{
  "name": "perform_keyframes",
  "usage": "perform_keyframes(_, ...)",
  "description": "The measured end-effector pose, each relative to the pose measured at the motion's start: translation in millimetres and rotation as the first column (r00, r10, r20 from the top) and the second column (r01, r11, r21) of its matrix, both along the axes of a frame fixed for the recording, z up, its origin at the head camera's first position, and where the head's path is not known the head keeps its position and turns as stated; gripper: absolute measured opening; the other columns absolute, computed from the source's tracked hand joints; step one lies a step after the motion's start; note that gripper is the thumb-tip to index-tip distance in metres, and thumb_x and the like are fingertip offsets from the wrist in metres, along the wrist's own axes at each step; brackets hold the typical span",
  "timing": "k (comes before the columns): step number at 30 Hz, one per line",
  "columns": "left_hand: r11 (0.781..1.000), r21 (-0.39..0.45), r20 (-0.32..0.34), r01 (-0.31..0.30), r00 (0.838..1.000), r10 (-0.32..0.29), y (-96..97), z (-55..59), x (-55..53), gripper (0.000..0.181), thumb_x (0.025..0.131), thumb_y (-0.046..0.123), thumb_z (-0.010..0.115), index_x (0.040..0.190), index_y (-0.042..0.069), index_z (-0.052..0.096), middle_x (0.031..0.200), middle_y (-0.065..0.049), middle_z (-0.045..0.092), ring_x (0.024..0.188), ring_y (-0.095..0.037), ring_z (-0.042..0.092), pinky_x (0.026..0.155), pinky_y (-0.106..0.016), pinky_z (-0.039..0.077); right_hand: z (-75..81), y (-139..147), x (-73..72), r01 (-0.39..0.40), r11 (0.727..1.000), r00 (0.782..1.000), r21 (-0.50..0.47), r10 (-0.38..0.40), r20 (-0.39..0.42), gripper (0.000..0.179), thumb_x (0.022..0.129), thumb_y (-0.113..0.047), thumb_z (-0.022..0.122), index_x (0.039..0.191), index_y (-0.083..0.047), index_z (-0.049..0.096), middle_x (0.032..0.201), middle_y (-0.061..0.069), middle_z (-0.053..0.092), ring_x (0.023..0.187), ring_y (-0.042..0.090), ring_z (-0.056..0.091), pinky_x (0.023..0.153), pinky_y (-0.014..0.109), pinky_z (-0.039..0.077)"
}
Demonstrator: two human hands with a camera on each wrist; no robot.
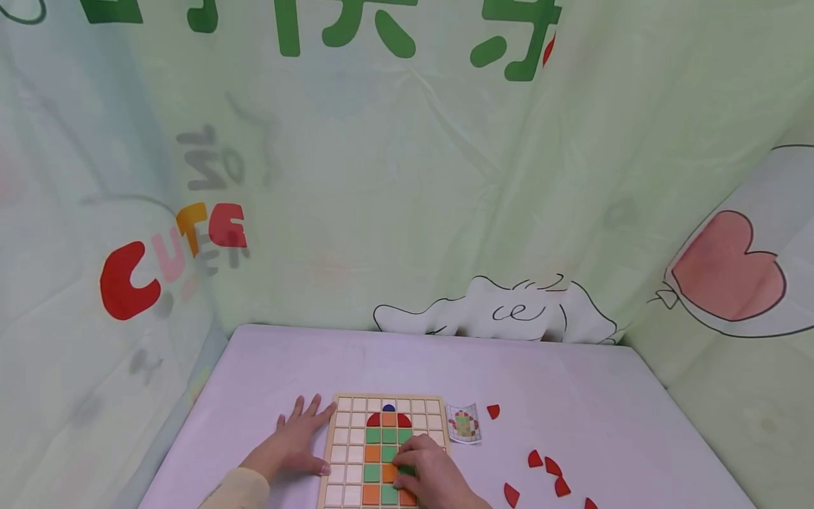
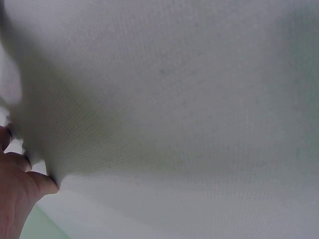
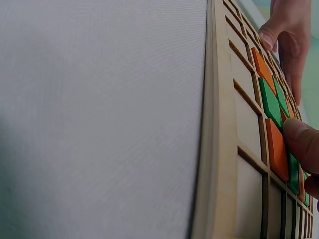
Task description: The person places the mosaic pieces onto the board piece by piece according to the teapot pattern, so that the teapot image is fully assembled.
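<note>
Now a green tile (image 1: 406,469) is held between the curled thumb and fingers of the right hand (image 1: 432,470), at the right column of the coloured pattern on the wooden grid board (image 1: 343,454). The board's left edge is touched by the left hand (image 1: 295,440), its fingers spread wide. Beside the right edge, a picture card (image 1: 465,424) is laid; red pieces (image 1: 535,459) are scattered farther right.

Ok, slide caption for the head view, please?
Left hand at the edge of a gridded board, right hand over its green and orange tiles, loose red wedges to the right.
</note>
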State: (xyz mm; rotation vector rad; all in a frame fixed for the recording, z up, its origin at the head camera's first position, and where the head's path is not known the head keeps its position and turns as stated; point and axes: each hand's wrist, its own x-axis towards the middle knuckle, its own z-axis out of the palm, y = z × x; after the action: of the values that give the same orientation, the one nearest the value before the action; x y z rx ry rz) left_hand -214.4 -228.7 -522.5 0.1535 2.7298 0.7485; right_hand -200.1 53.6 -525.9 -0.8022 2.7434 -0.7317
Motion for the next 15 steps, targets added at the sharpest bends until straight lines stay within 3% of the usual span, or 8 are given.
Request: perform_keyframes(15,1.0,0.001,0.003,-0.004,1.0,0.004,0.6,0.6,0.5,0.108,0.065,0.029,0.096,0.156,0.011,0.041,0.166,-0.028,0.024,0.154,-0.057,0.007,0.116,-0.08,0.01,-1.6,2.9,-0.2,-0.045,0.999,0.999,-0.012,0.044,-0.018,0.015,0.09,-0.022,0.078,0.103,-0.016,0.082,0.105,-0.012,0.063,0.098,0.003,0.053,0.089,0.024,0.056)
